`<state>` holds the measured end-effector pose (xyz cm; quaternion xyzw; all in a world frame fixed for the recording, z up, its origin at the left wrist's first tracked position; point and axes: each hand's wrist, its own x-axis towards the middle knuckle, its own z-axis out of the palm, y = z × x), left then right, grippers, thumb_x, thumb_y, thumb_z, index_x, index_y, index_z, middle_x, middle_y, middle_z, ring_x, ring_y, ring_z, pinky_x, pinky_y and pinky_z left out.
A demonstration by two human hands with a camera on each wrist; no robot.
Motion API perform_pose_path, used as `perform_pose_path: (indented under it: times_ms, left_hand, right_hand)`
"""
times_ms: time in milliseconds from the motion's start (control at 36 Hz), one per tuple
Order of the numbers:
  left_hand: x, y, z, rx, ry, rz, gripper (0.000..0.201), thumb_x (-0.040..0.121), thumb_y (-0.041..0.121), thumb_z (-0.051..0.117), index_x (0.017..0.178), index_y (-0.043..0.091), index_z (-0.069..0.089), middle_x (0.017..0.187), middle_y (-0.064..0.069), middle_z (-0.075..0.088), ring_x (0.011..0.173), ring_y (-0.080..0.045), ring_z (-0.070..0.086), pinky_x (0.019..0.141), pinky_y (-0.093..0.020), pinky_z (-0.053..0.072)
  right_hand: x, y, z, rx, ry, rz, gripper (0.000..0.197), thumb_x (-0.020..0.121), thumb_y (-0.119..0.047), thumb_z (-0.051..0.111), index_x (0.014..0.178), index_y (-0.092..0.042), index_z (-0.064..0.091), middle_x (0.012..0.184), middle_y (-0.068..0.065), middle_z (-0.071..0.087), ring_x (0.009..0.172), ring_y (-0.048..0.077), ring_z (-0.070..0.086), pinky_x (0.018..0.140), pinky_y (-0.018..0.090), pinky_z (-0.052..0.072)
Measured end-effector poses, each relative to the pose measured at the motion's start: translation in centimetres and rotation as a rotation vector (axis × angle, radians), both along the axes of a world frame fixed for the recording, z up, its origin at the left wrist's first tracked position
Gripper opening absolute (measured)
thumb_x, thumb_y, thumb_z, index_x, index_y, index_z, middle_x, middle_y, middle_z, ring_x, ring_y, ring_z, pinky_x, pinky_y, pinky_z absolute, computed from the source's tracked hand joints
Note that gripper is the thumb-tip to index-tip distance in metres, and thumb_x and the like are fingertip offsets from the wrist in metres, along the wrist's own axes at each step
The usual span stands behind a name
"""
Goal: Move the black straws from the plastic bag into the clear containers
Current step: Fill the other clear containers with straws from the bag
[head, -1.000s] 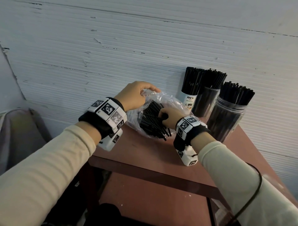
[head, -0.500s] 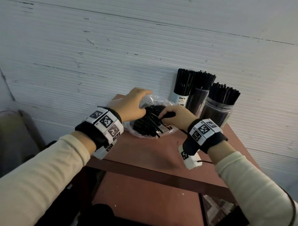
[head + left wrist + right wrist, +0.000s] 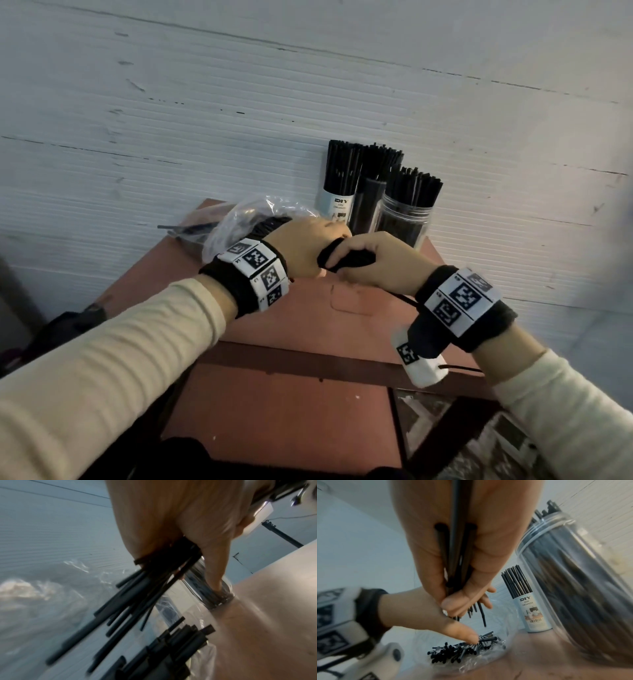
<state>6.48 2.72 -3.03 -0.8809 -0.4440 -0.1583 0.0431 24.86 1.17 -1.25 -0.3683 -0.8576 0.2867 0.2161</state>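
My right hand (image 3: 337, 263) grips a bundle of black straws (image 3: 346, 258) just above the table, in front of the containers. My left hand (image 3: 325, 240) is against it, fingers curled over the bundle's far end (image 3: 145, 588); its thumb touches the straws left in the bag (image 3: 462, 650). The crumpled clear plastic bag (image 3: 239, 222) lies at the table's back left. Three containers stand at the back, all packed with upright black straws: a labelled one (image 3: 337, 202), a middle one (image 3: 368, 205) and a clear jar (image 3: 406, 219).
The reddish table (image 3: 308, 325) stands against a white ribbed wall (image 3: 205, 120). A few loose straws (image 3: 191, 228) stick out past the bag to the left. A cable runs from my right wrist.
My right hand has pulled a bundle of straws out of the bag and moved it right. My left hand has let go of the bag and come onto the bundle.
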Motion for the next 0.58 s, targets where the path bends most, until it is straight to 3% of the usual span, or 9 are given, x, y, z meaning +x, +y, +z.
perform_pose_path:
  times_ms: [83,139,194,278,361,444,528,583]
  left_hand:
    - [0.9,0.3,0.0,0.045,-0.07,-0.023,0.012,0.08,0.016,0.061,0.091,0.017,0.058,0.077,0.003,0.062,0.071,-0.023,0.062,0.065,-0.041,0.052]
    - [1.3,0.5,0.2,0.03,-0.086,-0.026,0.009,0.082,0.022,0.062,0.088,0.016,0.062,0.075,0.001,0.065,0.07,-0.022,0.063,0.064,-0.041,0.052]
    - [1.7,0.7,0.4,0.011,-0.102,-0.026,0.014,0.081,0.027,0.062,0.09,0.016,0.065,0.078,0.0,0.068,0.073,-0.022,0.064,0.066,-0.041,0.052]
    - [2.4,0.8,1.0,-0.031,-0.154,0.046,0.013,0.087,0.022,0.062,0.096,0.013,0.067,0.081,-0.004,0.068,0.076,-0.022,0.063,0.067,-0.036,0.048]
    - [2.6,1.0,1.8,-0.06,-0.213,0.105,0.004,0.091,0.019,0.058,0.087,0.018,0.059,0.069,0.006,0.056,0.077,-0.024,0.062,0.063,-0.03,0.041]
    - [2.7,1.3,2.4,-0.149,-0.424,0.113,0.015,0.094,0.026,0.059,0.082,0.017,0.059,0.072,0.005,0.058,0.073,-0.016,0.058,0.06,-0.022,0.037]
    - [3.1,1.6,3.1,-0.16,-0.581,0.11,0.032,0.093,0.039,0.062,0.074,0.014,0.056,0.069,0.001,0.058,0.064,-0.01,0.055,0.056,-0.02,0.036]
    - [3.7,1.6,3.7,-0.177,-0.648,0.087,0.038,0.093,0.041,0.062,0.065,0.019,0.049,0.06,0.006,0.052,0.053,-0.003,0.051,0.052,-0.016,0.036]
  right_hand:
    - [1.0,-0.3,0.3,0.03,0.001,-0.022,0.021,0.083,-0.005,0.069,0.097,-0.019,0.075,0.079,-0.015,0.068,0.062,-0.002,0.061,0.062,0.013,0.044]
    - [1.8,-0.6,0.7,0.044,-0.032,-0.038,0.025,0.084,-0.004,0.066,0.102,-0.02,0.074,0.068,-0.027,0.063,0.055,-0.004,0.057,0.056,0.01,0.042]
    - [2.4,-0.9,1.2,0.076,-0.071,-0.035,0.032,0.085,-0.003,0.064,0.109,-0.022,0.072,0.068,-0.033,0.06,0.056,-0.006,0.056,0.056,0.009,0.041]
    - [3.2,-1.4,2.6,0.162,-0.119,-0.016,0.047,0.087,-0.007,0.064,0.128,-0.03,0.06,0.094,-0.027,0.062,0.076,-0.011,0.059,0.07,0.007,0.044]
    - [4.7,-1.7,4.5,0.248,-0.102,-0.067,0.049,0.089,-0.022,0.065,0.135,-0.033,0.051,0.117,-0.015,0.062,0.103,-0.003,0.058,0.09,0.016,0.045]
    - [6.2,-2.0,6.6,0.314,0.033,-0.161,0.038,0.091,-0.031,0.061,0.128,-0.04,0.056,0.119,-0.016,0.061,0.098,-0.008,0.057,0.084,0.012,0.042]
    - [6.5,-2.2,8.0,0.35,0.265,-0.191,0.028,0.093,-0.033,0.061,0.121,-0.038,0.062,0.122,-0.013,0.061,0.106,0.002,0.06,0.09,0.024,0.049]
    - [6.0,-2.2,8.8,0.418,0.394,-0.205,0.023,0.094,-0.029,0.06,0.117,-0.032,0.064,0.117,-0.011,0.063,0.105,0.004,0.062,0.089,0.023,0.05]
